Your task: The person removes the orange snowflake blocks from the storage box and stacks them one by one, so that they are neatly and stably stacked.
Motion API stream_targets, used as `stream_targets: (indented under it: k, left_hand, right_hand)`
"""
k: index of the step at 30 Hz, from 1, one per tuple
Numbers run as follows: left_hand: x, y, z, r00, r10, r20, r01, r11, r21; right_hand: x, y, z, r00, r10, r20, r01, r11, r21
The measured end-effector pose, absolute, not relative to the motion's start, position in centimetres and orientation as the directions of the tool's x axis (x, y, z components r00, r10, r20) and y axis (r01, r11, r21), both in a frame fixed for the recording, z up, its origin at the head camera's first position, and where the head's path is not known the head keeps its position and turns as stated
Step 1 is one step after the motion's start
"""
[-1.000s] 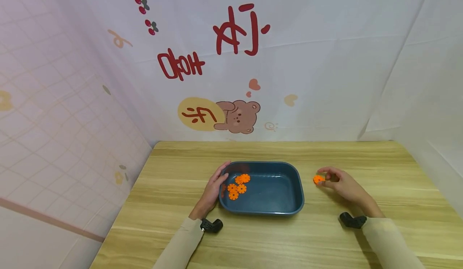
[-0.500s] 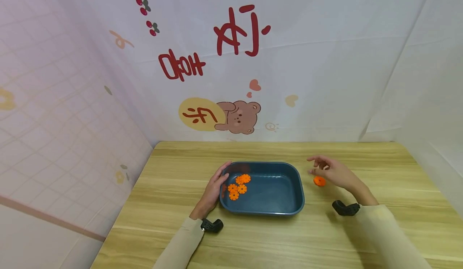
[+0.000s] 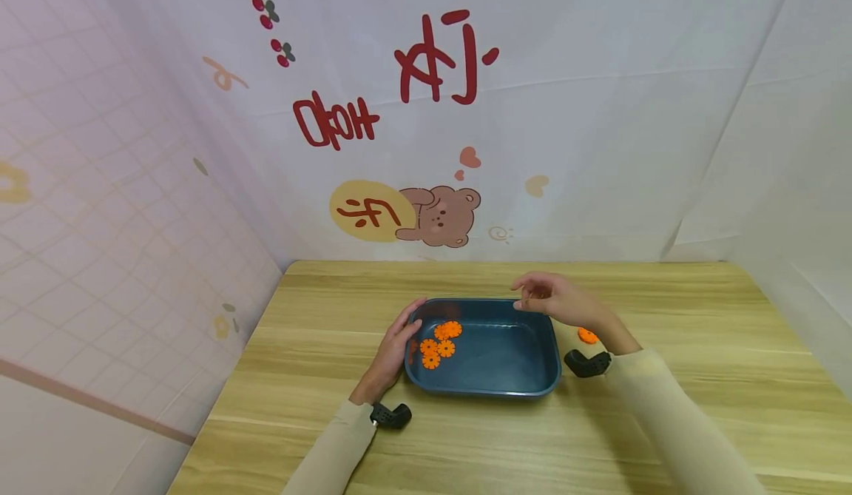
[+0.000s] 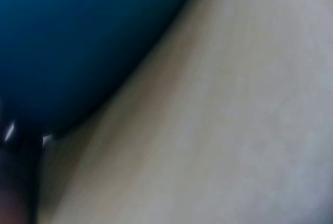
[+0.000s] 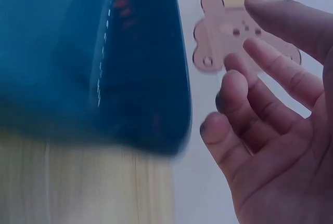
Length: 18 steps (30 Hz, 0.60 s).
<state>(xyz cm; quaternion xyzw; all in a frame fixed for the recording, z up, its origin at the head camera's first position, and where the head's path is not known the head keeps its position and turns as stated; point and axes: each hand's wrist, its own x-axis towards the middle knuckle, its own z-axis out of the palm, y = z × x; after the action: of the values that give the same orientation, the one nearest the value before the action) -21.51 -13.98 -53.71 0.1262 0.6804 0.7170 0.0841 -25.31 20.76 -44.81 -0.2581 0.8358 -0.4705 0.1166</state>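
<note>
- The right grip [image 3: 559,301] hangs over the far right corner of the blue tray [image 3: 499,362], its fingers loosely curved and its thumb apart from them; no piece shows between them
- In the right wrist view a gap shows between those fingertips and the tray's edge, so they look just beside it, not touching
- The tray sits on the worktop [image 3: 479,450], its long axis running left to right
- Five orange discs [image 3: 445,348] show inside at the left end, some overlapping; from the right grip they lie to the left and nearer the person
- A loose orange disc [image 3: 588,336] lies outside on the worktop, just past the tray's right end and partly covered by the right wrist; whether it is one piece or a stack I cannot tell
- From the right grip that disc lies to the right and nearer the person; the right grip is by far the closer of the two
- The left grip [image 3: 393,347] holds the tray's left end, thumb over the rim, fingers along the outside
</note>
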Motion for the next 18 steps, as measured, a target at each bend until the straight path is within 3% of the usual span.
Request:
stream_targets:
  k: [7, 18]
  left_hand:
    - [-21.5, -14.0, -53.8, -0.953, 0.293, 0.070, 0.056, -0.056, 0.997]
    - [-21.6, -14.0, -53.8, -0.949, 0.305, 0.077, 0.049, -0.101, 0.994]
  right_hand:
    - [-25.5, 16.9, -44.3, -0.767, -0.641, -0.032, -0.300, 0.402, -0.865]
    - [-25.7, 12.3, -46.7, -0.659, -0.739, -0.140, -0.292, 0.423, -0.858]
